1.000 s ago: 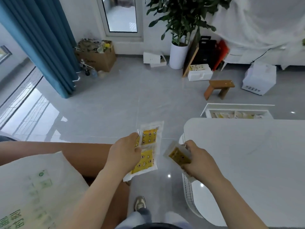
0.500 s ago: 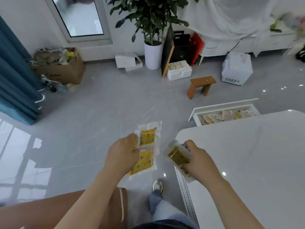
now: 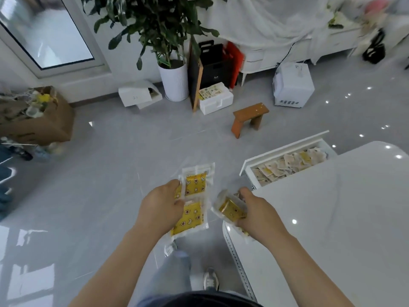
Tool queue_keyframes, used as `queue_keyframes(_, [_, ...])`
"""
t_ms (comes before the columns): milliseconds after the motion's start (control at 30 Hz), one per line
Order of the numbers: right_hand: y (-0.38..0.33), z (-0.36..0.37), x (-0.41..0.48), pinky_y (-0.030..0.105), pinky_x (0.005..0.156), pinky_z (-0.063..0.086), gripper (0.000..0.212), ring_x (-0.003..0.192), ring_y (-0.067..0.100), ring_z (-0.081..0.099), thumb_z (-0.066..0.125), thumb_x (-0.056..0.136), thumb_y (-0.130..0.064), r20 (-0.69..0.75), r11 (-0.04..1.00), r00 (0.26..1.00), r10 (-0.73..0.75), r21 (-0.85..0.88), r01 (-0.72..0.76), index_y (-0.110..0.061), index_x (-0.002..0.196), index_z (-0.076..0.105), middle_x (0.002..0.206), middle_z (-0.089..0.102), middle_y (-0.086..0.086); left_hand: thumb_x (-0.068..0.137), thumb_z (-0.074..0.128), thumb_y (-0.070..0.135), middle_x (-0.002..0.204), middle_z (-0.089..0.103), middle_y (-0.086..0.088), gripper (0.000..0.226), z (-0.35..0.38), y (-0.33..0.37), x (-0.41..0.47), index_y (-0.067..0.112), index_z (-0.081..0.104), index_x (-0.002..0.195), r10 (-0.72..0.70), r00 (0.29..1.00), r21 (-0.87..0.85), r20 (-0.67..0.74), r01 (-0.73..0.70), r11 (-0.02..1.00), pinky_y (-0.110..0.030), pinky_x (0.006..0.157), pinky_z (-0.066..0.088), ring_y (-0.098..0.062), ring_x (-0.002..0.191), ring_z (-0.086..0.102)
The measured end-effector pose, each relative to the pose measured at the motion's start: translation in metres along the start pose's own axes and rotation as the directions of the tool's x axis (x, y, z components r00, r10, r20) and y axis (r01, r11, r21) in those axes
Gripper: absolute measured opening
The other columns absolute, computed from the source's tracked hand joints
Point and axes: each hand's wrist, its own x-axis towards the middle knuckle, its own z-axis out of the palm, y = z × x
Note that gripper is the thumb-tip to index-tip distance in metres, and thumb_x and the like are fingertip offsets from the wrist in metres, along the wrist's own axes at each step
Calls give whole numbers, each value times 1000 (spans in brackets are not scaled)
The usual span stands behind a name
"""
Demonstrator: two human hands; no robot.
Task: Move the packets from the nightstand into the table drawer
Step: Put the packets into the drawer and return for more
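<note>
Packets [image 3: 194, 203], star-printed, in left hand [image 3: 160, 208], gold packet [image 3: 231, 210] in right hand [image 3: 260, 217]

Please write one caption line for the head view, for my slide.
Left hand holds a packet strip, right hand more packets, beside the table with its open, packet-filled drawer.

Both bare forearms reach forward, hands level and apart. Left hand [image 3: 161, 207] grips a flat packet pair [image 3: 194, 203] - right hand [image 3: 260, 216] clutches a crumpled packet [image 3: 230, 210].
</note>
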Motion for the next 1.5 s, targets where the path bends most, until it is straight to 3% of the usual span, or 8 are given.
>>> queue_keyframes(367, [-40, -24, 142, 34, 66, 52, 37, 74, 17, 60, 65, 78, -17, -47, 972, 974, 222, 90, -217, -29, 100, 38, 82, 60, -6, 85, 52, 15, 65, 49, 0, 8, -57, -24, 183, 18, 44, 87, 154, 983, 74, 97, -162, 984, -26, 49, 33, -21, 63, 49])
queue_keyframes(567, [-59, -38, 196, 35, 68, 54, 44, 81, 19, 63, 66, 78, -22, -80, 931, 936, 344, 161, -328, -25, 115, 43, 92, 64, -5, 85, 53, 15, 69, 50, 0, 11, -82, -6, 276, 18, 43, 87, 272, 945, 102, 181, -293, 951, -27, 50, 31, -26, 70, 54])
queue_keyframes(800, [-33, -65, 249, 33, 65, 52, 41, 73, 18, 56, 64, 77, -18, -93, 848, 860, 502, 247, -468, -27, 110, 42, 84, 58, -7, 87, 53, 17, 74, 48, 4, 16, -77, 43, 363, 25, 39, 91, 389, 879, 120, 275, -433, 893, -29, 55, 31, -22, 74, 49])
queue_keyframes(967, [-8, -98, 295, 37, 71, 53, 46, 87, 26, 62, 65, 75, -21, -101, 814, 830, 549, 288, -504, -26, 113, 40, 97, 64, 1, 88, 54, 20, 75, 48, 4, 15, -73, 89, 424, 25, 41, 93, 442, 842, 135, 308, -499, 856, -29, 57, 32, -21, 74, 48])
queue_keyframes(1267, [30, -147, 348, 31, 65, 48, 50, 89, 25, 62, 67, 75, -24, -116, 730, 744, 657, 345, -590, -24, 117, 39, 105, 65, 3, 90, 53, 26, 94, 60, 4, 14, -62, 161, 512, 27, 50, 104, 531, 759, 95, 378, -602, 793, -27, 63, 34, -16, 79, 49])
queue_keyframes(1500, [44, -171, 397, 29, 60, 44, 38, 74, 20, 53, 64, 80, -23, -97, 587, 623, 776, 473, -657, -22, 111, 41, 94, 59, -1, 90, 55, 25, 107, 66, 5, 26, -49, 212, 597, 31, 54, 115, 596, 641, 42, 484, -697, 715, -27, 70, 46, -18, 92, 61])
